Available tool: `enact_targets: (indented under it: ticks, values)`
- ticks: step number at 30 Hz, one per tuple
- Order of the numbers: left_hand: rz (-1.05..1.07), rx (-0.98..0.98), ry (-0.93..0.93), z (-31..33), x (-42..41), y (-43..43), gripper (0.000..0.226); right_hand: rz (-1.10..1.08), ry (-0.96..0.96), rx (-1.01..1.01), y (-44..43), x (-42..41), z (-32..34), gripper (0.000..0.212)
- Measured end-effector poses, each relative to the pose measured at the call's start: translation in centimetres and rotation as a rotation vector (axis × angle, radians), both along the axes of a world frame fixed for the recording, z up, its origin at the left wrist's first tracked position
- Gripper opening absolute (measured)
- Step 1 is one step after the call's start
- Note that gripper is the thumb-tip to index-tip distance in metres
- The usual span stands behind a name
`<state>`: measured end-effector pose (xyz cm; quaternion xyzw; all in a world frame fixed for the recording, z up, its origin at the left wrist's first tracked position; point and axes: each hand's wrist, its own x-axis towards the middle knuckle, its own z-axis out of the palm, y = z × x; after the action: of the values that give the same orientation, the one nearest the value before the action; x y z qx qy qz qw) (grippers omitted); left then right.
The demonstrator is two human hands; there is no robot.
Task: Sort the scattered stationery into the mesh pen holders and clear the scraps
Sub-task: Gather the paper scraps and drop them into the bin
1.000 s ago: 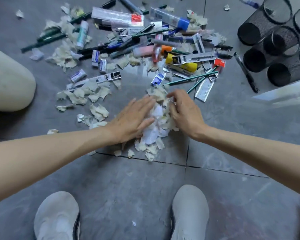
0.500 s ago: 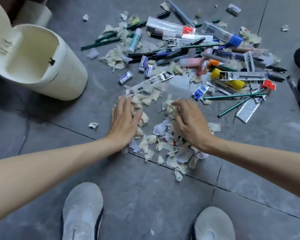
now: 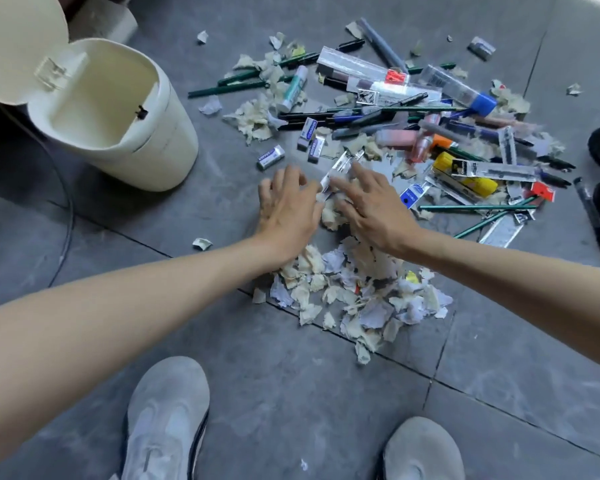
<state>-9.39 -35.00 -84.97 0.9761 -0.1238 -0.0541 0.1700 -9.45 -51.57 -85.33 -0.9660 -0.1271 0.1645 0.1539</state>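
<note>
Grey floor lies bare beside both hands' paper scraps.

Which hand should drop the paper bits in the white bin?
Probably the left hand. The open white bin stands on its side of the floor, while the right hand would have to cross over. Both hands lie flat on the paper scraps, holding nothing.

Our left hand and right hand lie palm-down, fingers spread, side by side, forearms outstretched.
</note>
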Motion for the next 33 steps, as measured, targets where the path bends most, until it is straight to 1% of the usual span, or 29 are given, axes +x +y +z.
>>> enact_targets:
  ticks: [2, 4, 5, 9, 10, 13, 14, 18, 21, 23, 24, 26, 28, 31, 33]
  values:
    - [0.125, 0.06, 0.042, -0.4, 1.2, -1.4, 0.025, -0.009, 0.012, -0.022, 0.0, 0.1, -0.1, 0.046]
    - [0.221, 0.083, 0.127, -0.8, 2.4, -2.4, 0.027, -0.023, -0.035, -0.02, -0.3, -0.5, 0.0, 0.042]
    - [0.237, 0.09, 0.148, -1.0, 2.9, -2.7, 0.03, -0.02, -0.06, -0.024, -0.5, -0.9, 0.0, 0.041]
    - [0.211, 0.091, 0.206, -0.8, 4.3, -3.4, 0.04, 0.032, -0.11, -0.035, -1.3, -2.3, -0.1, 0.036]
    - [0.216, 0.091, 0.24, -0.7, 4.6, -3.6, 0.038, 0.04, -0.117, -0.026, -1.5, -2.5, -0.2, 0.034]
    - [0.185, 0.113, 0.306, -0.6, 4.9, -4.4, 0.018, 0.039, -0.127, -0.006, -2.0, -2.8, -0.4, 0.032]
    - [0.168, 0.109, 0.314, -0.5, 5.0, -4.7, 0.015, 0.042, -0.128, -0.007, -2.1, -2.9, -0.3, 0.033]
    - [0.048, 0.079, 0.365, -0.2, 4.6, -5.5, 0.021, 0.077, -0.095, -0.029, -2.2, -3.3, 0.1, 0.041]
    - [0.028, 0.104, 0.411, -0.3, 4.4, -6.0, 0.013, 0.096, -0.092, -0.057, -2.6, -4.0, 0.0, 0.038]
    - [0.055, 0.033, 0.467, -0.2, 4.6, -6.2, 0.005, 0.091, -0.093, -0.057, -2.9, -4.4, 0.0, 0.038]
    - [0.074, -0.038, 0.515, 0.1, 4.9, -6.3, 0.008, 0.089, -0.089, -0.053, -3.0, -4.6, 0.0, 0.037]
    - [0.125, -0.238, 0.625, 1.1, 5.6, -6.1, 0.014, 0.081, -0.066, -0.051, -3.2, -4.6, 0.1, 0.034]
    - [0.182, -0.447, 0.697, 2.8, 6.1, -5.7, 0.012, 0.032, -0.044, -0.026, -3.3, -4.5, 0.5, 0.032]
    - [0.208, -0.617, 0.755, 4.5, 6.7, -5.2, 0.024, -0.17, 0.003, 0.105, -3.5, -3.9, 1.8, 0.033]
    - [0.198, -0.651, 0.771, 5.1, 6.7, -5.0, 0.019, -0.322, 0.013, 0.19, -3.4, -3.0, 2.6, 0.033]
